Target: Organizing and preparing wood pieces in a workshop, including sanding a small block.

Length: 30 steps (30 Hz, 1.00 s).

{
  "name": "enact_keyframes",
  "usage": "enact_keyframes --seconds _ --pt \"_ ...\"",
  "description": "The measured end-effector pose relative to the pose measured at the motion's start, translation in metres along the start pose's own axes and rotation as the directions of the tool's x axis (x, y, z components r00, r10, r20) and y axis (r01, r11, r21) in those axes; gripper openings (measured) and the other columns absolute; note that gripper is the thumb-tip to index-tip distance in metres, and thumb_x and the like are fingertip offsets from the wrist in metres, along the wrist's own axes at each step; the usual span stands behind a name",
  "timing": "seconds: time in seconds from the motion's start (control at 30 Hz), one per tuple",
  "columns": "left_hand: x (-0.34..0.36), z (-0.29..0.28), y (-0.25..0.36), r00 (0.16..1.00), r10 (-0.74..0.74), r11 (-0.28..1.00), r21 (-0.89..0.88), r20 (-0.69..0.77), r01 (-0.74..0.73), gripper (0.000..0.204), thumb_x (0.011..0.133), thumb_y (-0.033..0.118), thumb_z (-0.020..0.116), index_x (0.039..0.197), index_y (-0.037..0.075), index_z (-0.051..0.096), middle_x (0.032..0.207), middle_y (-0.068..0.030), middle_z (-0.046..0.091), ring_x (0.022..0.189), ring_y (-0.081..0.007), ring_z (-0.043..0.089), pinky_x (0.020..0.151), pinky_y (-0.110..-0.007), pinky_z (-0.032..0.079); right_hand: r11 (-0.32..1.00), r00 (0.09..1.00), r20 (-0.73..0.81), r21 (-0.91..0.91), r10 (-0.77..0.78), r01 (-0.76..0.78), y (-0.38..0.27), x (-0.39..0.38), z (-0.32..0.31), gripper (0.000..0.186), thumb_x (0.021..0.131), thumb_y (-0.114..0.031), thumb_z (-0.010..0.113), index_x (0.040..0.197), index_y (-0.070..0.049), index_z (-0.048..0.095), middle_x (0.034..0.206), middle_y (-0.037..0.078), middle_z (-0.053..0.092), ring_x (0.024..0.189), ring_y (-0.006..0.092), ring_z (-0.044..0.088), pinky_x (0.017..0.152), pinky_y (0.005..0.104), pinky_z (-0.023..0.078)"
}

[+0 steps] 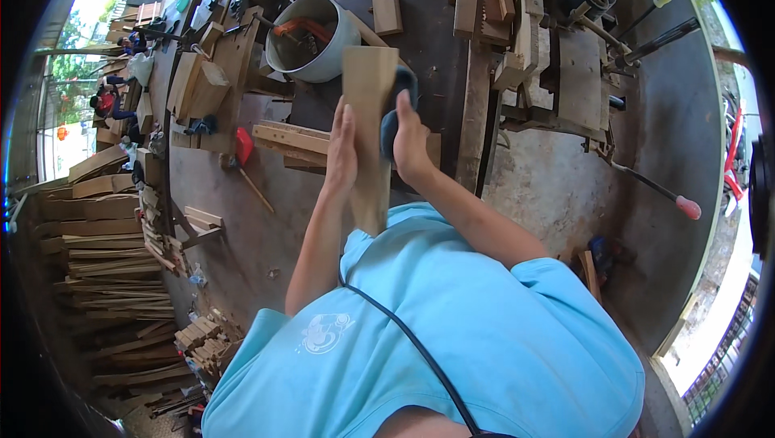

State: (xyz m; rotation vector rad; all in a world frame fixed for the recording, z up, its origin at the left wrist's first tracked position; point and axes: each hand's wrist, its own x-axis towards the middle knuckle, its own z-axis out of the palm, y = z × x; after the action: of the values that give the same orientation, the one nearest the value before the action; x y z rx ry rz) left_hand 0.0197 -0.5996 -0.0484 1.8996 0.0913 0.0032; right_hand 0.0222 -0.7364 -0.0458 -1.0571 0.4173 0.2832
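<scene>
Shirt (484, 317) seemingly braces board (370, 99) over near edge of tabletop (440, 42), steadying it; left hand (342, 151) lies flat along one side, right hand (412, 143) grips blue pad (388, 138) against other.

The board (369, 107) is tan, the pad (388, 134) blue, the bucket (343, 57) white, the cord (412, 343) black, the shirt (492, 317) turquoise with white print (325, 333).

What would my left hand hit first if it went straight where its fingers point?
Going along the wooden board, your left hand would probably meet the pale bucket first, on its near right side. Depth is unclear, so it might pass above the rim.
</scene>
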Motion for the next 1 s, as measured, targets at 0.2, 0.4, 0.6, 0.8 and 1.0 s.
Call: enact_keyframes --seconds 0.2,0.4,0.6,0.8,1.0 --pt "-0.007 -0.038 -0.007 0.942 0.031 0.530 -0.805 0.335 0.268 0.096 0.090 0.081 0.050 0.153 0.010 0.040 0.142 -0.0125 0.055 0.130 -0.0292 0.055 0.113 -0.044 0.042 0.533 0.675 0.604 -0.436 -0.424 0.725 -0.003 -0.086 0.013 0.077 0.103 -0.040 0.053 0.165 -0.013 0.016 0.169 0.026 0.010 0.155 0.0497 0.013 0.124 0.0560 0.019" --pt "-0.033 -0.029 0.040 0.976 -0.048 0.263 -0.940 0.211 0.217 0.105 0.084 0.089 0.045 0.160 0.018 0.028 0.156 -0.0231 0.040 0.144 -0.0477 0.037 0.119 -0.064 0.028 0.175 0.324 0.859 -0.276 -0.397 0.945 -0.014 -0.045 0.026 0.065 0.103 -0.041 0.050 0.161 -0.016 0.034 0.166 0.031 0.014 0.153 0.0501 0.017 0.122 0.0580 0.022" --pt "-0.040 -0.016 0.039 0.937 0.284 -0.114 -0.963 0.206 0.246 0.099 0.088 0.083 0.044 0.161 0.018 0.027 0.159 -0.0200 0.036 0.149 -0.0439 0.031 0.120 -0.066 0.023 0.480 0.522 0.752 -0.312 -0.402 0.820 -0.005 -0.007 0.072 0.055 0.105 -0.043 0.043 0.155 -0.020 0.047 0.162 0.028 0.031 0.149 0.0505 0.028 0.122 0.0558 0.023" --pt "-0.063 -0.097 -0.038 0.992 0.040 -0.203 -0.971 0.120 0.126 0.092 0.086 0.063 0.069 0.147 0.000 0.041 0.118 -0.0099 0.054 0.114 -0.0236 0.052 0.113 -0.049 0.034 0.453 0.413 0.909 -0.346 -0.056 0.822 -0.017 -0.067 0.015 0.051 0.105 -0.038 0.052 0.152 -0.018 0.051 0.163 0.025 0.031 0.146 0.0443 0.038 0.115 0.0495 0.038" --pt "-0.089 -0.141 -0.048 0.992 0.057 -0.325 -0.937 0.113 0.125 0.093 0.082 0.058 0.077 0.145 0.000 0.043 0.106 -0.0047 0.047 0.092 -0.0163 0.045 0.095 -0.032 0.040 0.517 0.772 0.634 -0.647 -0.042 0.560 -0.028 0.058 -0.016 0.028 0.094 -0.022 0.068 0.114 -0.003 0.069 0.110 0.017 0.072 0.100 0.0292 0.072 0.089 0.0397 0.057"
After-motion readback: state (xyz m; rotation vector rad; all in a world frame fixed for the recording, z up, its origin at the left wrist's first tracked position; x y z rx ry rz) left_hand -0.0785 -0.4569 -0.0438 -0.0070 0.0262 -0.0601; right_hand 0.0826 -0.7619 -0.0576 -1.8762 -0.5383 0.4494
